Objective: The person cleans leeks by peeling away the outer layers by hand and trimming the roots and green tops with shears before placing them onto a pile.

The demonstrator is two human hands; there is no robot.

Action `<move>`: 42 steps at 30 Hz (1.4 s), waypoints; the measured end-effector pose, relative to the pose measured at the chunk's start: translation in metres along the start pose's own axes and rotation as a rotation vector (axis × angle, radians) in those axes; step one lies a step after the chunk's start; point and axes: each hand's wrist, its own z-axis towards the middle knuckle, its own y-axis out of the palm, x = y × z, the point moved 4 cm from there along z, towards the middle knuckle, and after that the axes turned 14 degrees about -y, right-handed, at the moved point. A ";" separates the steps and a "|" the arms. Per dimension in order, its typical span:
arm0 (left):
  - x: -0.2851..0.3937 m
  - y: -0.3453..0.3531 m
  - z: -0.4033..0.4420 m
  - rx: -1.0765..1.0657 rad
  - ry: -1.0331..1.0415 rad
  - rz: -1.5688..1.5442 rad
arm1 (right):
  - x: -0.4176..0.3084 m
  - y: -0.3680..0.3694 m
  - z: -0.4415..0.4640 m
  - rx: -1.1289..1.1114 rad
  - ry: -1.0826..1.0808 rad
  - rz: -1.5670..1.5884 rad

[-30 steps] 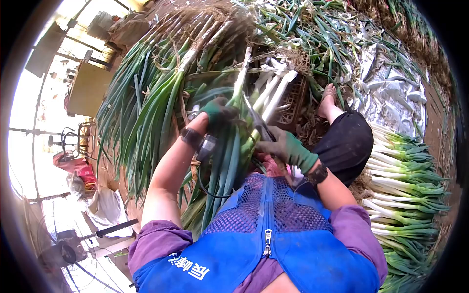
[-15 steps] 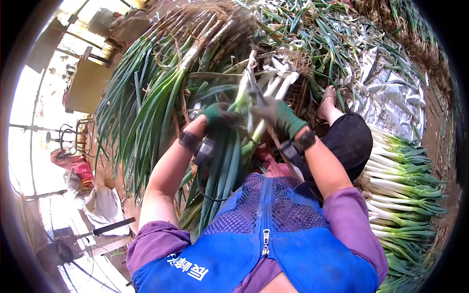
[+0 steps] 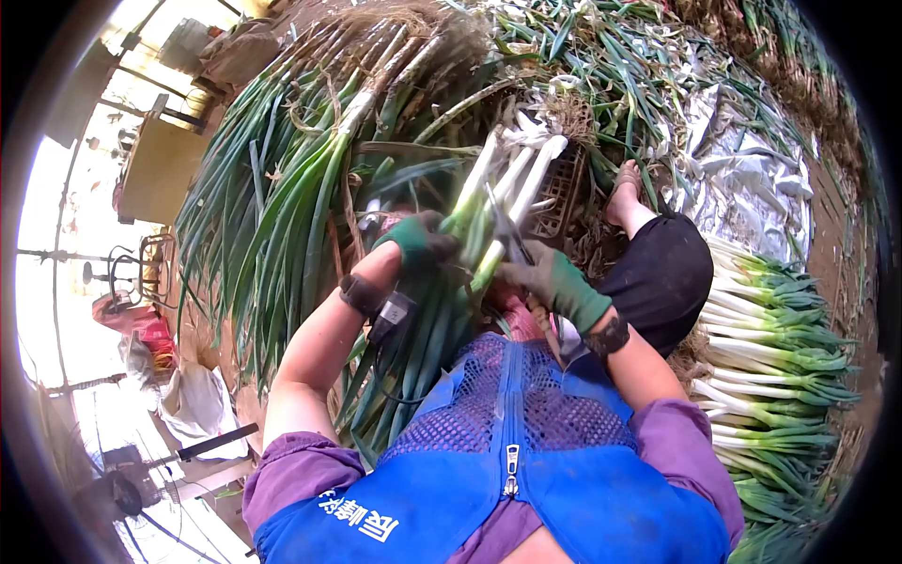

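Observation:
My left hand (image 3: 418,246), in a green glove with a dark palm, is closed round a green onion (image 3: 476,179). The onion's white stem points up and away from me, and its long leaves hang toward my lap. My gloved right hand (image 3: 562,287) is closed on a slim dark tool (image 3: 507,233), whose narrow end reaches up beside the onion; its exact kind is blurred. Just beyond my hands, several white-stemmed green onions (image 3: 534,179) lean on a brown plastic crate (image 3: 564,188).
A heap of untrimmed green onions (image 3: 282,197) lies at the left. Trimmed ones (image 3: 770,348) are laid in a row at the right. Loose leaf scraps (image 3: 611,66) and silvery sheeting (image 3: 756,197) spread beyond. My bare foot (image 3: 625,193) rests near the crate.
My right hand and the tool have come down toward my body and slightly right. The onion in my left hand has dropped a little lower, nearer to me.

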 end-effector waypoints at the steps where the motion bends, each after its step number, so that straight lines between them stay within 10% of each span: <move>1: 0.001 0.000 0.000 0.003 0.004 0.012 | -0.005 -0.004 0.004 -0.029 0.085 0.082; 16: -0.009 0.001 -0.003 -0.052 0.029 -0.070 | 0.027 -0.036 0.102 -0.028 0.031 -0.357; 28: -0.011 -0.016 -0.008 -0.199 0.068 -0.434 | 0.000 -0.027 0.078 -0.119 0.115 0.033; 30: -0.021 -0.028 0.002 -0.070 0.387 -0.065 | 0.014 -0.018 0.069 -0.286 0.162 -0.003; 35: -0.002 -0.042 0.000 -0.197 0.073 0.129 | 0.036 -0.032 0.032 -0.057 0.005 0.155; 42: 0.025 -0.171 0.035 0.996 0.057 0.539 | 0.046 -0.044 -0.014 0.144 0.081 0.335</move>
